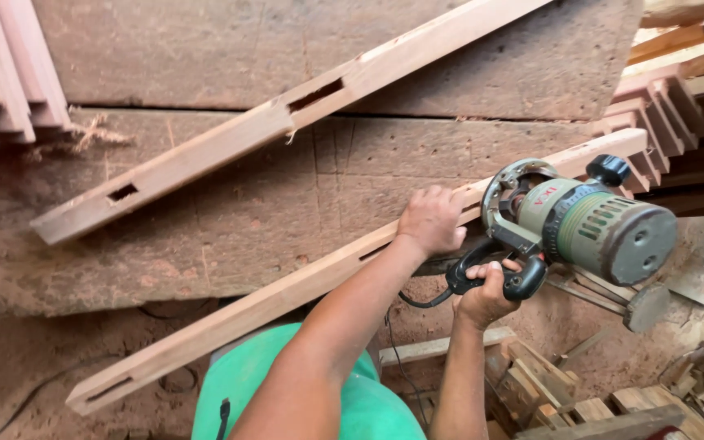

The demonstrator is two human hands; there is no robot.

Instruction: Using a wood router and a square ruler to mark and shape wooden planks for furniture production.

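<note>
Reddish timber forms the slotted rail (303, 281) lying slantwise at the workbench (230, 220) edge, pressed down by the left hand (432, 220). A grey-green router (584, 224) is set against it, its black handle gripped by the right hand (486, 297). A second mortised rail (287, 118) lies beyond.

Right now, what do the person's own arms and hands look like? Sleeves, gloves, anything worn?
Both arms are bare from the elbow down: no sleeves in view, no gloves, no watch or rings that I can make out. The left hand and right hand show bare fingers with short nails. No marks or bandages are visible. Below the arms is a green garment, plain with no pattern visible.
</note>
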